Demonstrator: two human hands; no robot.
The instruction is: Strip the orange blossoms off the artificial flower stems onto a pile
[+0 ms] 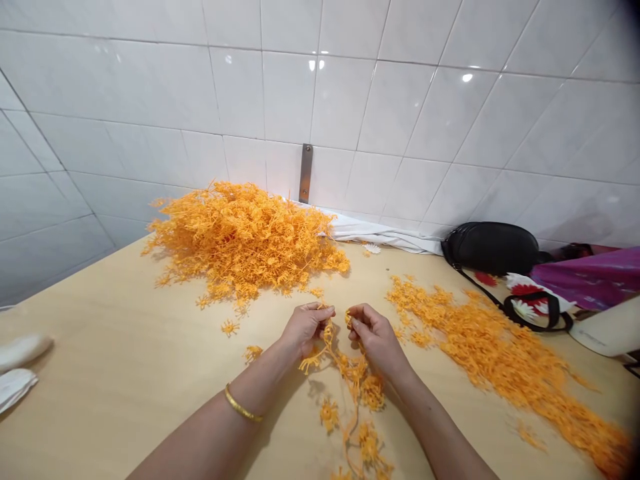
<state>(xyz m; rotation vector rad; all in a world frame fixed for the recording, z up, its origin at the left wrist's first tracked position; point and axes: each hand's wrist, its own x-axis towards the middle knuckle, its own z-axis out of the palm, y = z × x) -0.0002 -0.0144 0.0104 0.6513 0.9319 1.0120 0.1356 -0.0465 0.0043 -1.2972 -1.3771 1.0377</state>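
Observation:
My left hand [306, 327] and my right hand [375, 337] meet over the middle of the wooden table [125, 373], both pinched on an orange plastic flower strand [357, 387] that trails down toward me. A gold bangle [243, 405] circles my left wrist. A large heap of orange plastic flower pieces [240, 240] lies behind my hands at the wall. A long spread of orange strands [505, 360] runs along the table to the right of my right hand.
A black bag [493, 248] with a strap sits at the back right beside purple and floral cloth [590, 277]. White cloth [380, 233] lies along the tiled wall. White items [17, 367] rest at the left edge. Loose orange bits [230, 327] dot the table.

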